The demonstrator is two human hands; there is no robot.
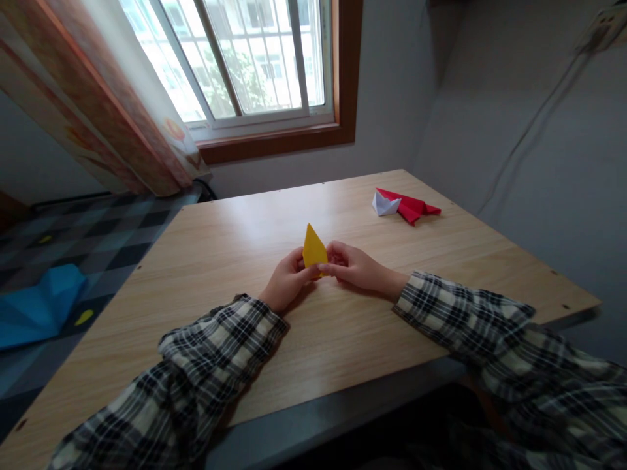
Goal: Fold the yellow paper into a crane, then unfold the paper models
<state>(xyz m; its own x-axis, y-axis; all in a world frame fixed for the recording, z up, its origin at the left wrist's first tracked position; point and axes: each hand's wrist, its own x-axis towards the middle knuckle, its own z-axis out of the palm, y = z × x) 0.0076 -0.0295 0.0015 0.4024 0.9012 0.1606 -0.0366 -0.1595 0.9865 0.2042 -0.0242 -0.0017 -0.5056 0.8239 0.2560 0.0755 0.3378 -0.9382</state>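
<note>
A folded piece of yellow paper [314,250] stands with its pointed end up, just above the middle of the wooden table [235,248]. My left hand [289,277] grips its lower left side, thumb across the front near the bottom. From the right, my right hand [355,266] pinches the lower right corner, with the thumb close to the left thumb. The fingers behind the paper are partly hidden. Both hands are closed on the paper.
A white paper boat [385,203] and a red paper plane [415,206] lie together at the table's back right. Blue folded paper [42,307] rests on a checked cloth [122,225] left of the table. Beyond are a window [259,59] and a curtain [98,85].
</note>
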